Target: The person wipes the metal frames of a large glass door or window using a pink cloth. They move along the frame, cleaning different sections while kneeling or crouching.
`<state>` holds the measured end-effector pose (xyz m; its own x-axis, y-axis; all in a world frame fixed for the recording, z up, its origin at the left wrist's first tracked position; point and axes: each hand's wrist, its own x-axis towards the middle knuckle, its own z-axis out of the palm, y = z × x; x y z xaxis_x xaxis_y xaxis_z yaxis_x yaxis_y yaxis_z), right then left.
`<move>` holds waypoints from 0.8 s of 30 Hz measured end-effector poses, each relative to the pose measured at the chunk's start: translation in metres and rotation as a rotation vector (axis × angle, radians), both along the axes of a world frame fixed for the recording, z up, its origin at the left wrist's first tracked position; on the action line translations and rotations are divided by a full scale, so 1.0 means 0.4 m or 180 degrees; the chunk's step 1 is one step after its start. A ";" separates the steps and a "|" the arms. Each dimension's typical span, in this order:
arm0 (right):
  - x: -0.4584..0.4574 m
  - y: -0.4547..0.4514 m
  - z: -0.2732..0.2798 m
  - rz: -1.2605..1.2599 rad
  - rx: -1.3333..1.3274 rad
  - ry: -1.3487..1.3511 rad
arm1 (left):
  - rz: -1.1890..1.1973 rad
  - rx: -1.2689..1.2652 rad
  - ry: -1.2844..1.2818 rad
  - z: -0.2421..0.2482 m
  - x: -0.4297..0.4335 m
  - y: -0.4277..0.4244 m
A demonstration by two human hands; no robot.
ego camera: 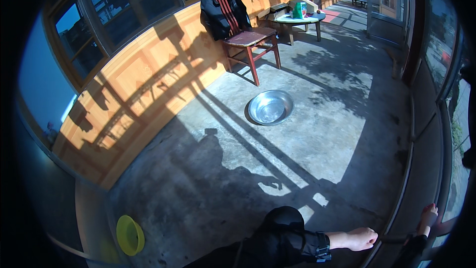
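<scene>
My left hand (362, 239) is curled into a fist at the lower right, beside the bottom rail of the glazed partition. Nothing shows between its fingers. A dark strap with a buckle (322, 246) circles that wrist over a black sleeve. Farther right, my right hand (429, 215) is raised near the window glass. It is small and partly shaded, so its grip is unclear. Ahead on the concrete floor (319, 134) sits a shiny metal basin (271, 107), apart from both hands. My dark-clothed knee (282, 217) shows at the bottom.
A red wooden chair (250, 40) with a black jacket (208, 16) over its back stands by the panelled wall (148, 70). Behind it, a low round table (293, 19) bears boxes and a green package (298, 10). A yellow-green plastic tub (130, 235) is at lower left.
</scene>
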<state>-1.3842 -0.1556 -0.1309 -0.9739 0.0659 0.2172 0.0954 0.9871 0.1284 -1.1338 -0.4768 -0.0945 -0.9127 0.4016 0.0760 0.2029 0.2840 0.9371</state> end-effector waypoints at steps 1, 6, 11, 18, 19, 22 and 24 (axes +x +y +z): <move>0.010 0.008 0.002 0.0062 0.0035 -0.0053 | -0.0064 -0.0046 -0.0038 0.006 -0.001 -0.004; 0.028 0.030 -0.020 0.0454 0.0150 0.0273 | -0.0151 -0.0155 -0.0126 0.021 0.001 -0.020; -0.050 -0.027 -0.008 0.0680 -0.0015 0.0580 | -0.0203 -0.0246 -0.0208 0.031 0.006 -0.028; -0.085 -0.085 0.111 0.0592 -0.0170 -0.0154 | -0.0162 -0.0404 -0.0291 0.047 -0.002 -0.036; -0.071 -0.088 0.125 0.0520 -0.0225 -0.0237 | -0.0154 -0.0464 -0.0244 0.046 -0.004 -0.036; 0.002 -0.081 0.139 0.0365 -0.0107 -0.0410 | -0.0155 -0.0428 -0.0310 0.039 -0.007 -0.036; 0.048 -0.070 0.126 0.0405 -0.0119 -0.0227 | -0.0119 -0.0398 -0.0359 0.034 -0.011 -0.038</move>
<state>-1.3649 -0.1834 -0.0805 -0.9877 -0.0524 0.1470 -0.0388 0.9949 0.0932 -1.1382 -0.4920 -0.0810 -0.8969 0.4351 -0.0788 0.1110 0.3941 0.9124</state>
